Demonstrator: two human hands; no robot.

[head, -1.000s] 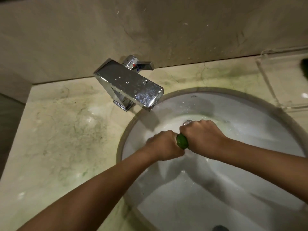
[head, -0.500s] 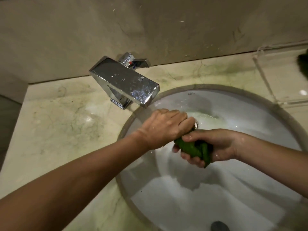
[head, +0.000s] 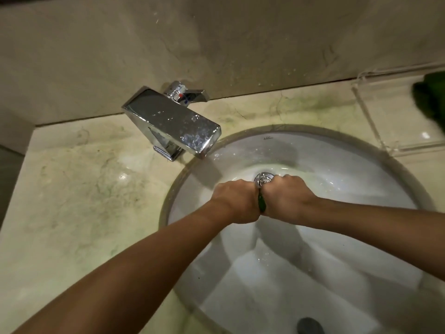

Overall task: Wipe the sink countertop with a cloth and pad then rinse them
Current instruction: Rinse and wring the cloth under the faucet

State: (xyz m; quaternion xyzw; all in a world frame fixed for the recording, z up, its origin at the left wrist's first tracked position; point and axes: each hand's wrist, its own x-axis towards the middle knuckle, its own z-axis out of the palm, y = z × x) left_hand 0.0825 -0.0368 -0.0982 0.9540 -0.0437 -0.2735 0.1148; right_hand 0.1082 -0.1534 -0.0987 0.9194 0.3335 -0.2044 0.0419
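- Wall (head: 216,44): behind the worktop (head: 72,201), along its far edge.
- Tap (head: 173,124): on the worktop, left of and behind the sink (head: 349,165), spout pointing toward the bowl.
- Drain (head: 263,177): in the bowl, just behind the two grips.
- Left grip (head: 236,201) and right grip (head: 289,196) (bare hands): side by side over the bowl, touching, the cloth (head: 261,204) held between them.
- Tray (head: 375,131): on the worktop, right of and behind the sink, near the wall.
- Pad (head: 431,102): at the tray's right end, cut by the frame edge.

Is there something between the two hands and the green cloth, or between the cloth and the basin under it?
Nothing visible. Both the left hand and the right hand grip the green cloth directly, above the sink basin.
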